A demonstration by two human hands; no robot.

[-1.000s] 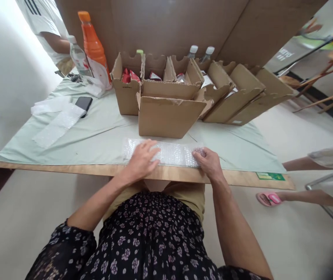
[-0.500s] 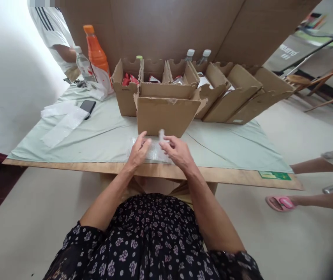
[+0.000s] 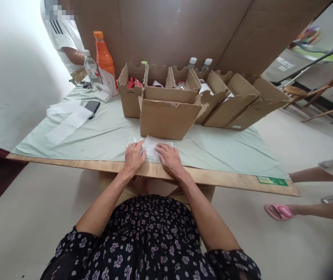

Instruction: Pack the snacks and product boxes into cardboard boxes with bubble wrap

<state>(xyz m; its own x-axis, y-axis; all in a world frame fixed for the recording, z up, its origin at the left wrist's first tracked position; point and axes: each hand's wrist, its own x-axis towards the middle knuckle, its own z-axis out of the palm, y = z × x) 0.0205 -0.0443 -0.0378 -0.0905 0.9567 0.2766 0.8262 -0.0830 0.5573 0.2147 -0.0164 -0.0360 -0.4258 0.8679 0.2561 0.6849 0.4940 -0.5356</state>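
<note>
A piece of clear bubble wrap [image 3: 151, 147] lies folded at the near edge of the table, just in front of a cardboard box [image 3: 166, 120]. My left hand [image 3: 134, 156] rests flat on its left side, fingers stretched forward. On the right part of the sheet lies my right hand [image 3: 168, 157], palm down with its fingers extended. Neither hand grips anything. Whether something lies inside the fold cannot be made out.
Behind stand several open cardboard boxes [image 3: 240, 95] holding small packets. Bubble wrap strips [image 3: 69, 123], a black phone [image 3: 92, 109], a clear bottle [image 3: 91, 68] and an orange bottle [image 3: 104, 58] are at the left. A person [image 3: 67, 42] stands beyond; another person's legs [image 3: 312, 175] show at right.
My right hand has come down from holding up the wrap's edge and now lies flat on it. The left hand has also flattened onto the sheet. The view has shifted slightly.
</note>
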